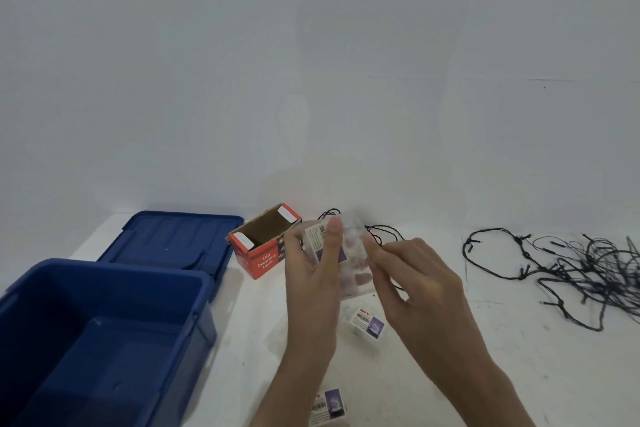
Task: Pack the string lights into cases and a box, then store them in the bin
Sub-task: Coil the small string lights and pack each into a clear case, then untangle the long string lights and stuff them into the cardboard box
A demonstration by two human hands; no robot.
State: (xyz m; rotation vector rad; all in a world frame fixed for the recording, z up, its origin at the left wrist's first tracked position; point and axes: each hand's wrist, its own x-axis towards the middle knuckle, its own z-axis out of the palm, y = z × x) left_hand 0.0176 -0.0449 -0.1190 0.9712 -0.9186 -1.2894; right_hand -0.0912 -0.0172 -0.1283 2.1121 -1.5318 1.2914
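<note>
Holding: my left hand [313, 274] has a clear case [337, 256] up off the table, thumb on the front and fingers curled round the back, so it stays steady while I work on it.
Right hand: my right hand [412, 282] is at the case's right edge, fingertips pinched close there. I think I am working the case open or shut, but the blur hides which.
Inside the case: I cannot tell if it has lights in it. It looks see-through and a bit smeared.
Behind the case: a small bunch of string lights [377, 234] lies on the table just past my hands, close so I can reach it.
Other cases: two more small cases, one [367, 322] under my right hand and one [327, 407] near my left arm, wait flat on the table.
Box: the red box [265, 241] stands open just left of my hands, top up, ready to be filled.
Bin: the blue bin [100, 343] sits open at my left with nothing in it that I can see. Its lid [173, 241] lies flat behind it, out of the way.
Big pile: a tangled pile of dark lights [568, 269] is far off to my right, not packed yet.
How far along: just starting, I think.
</note>
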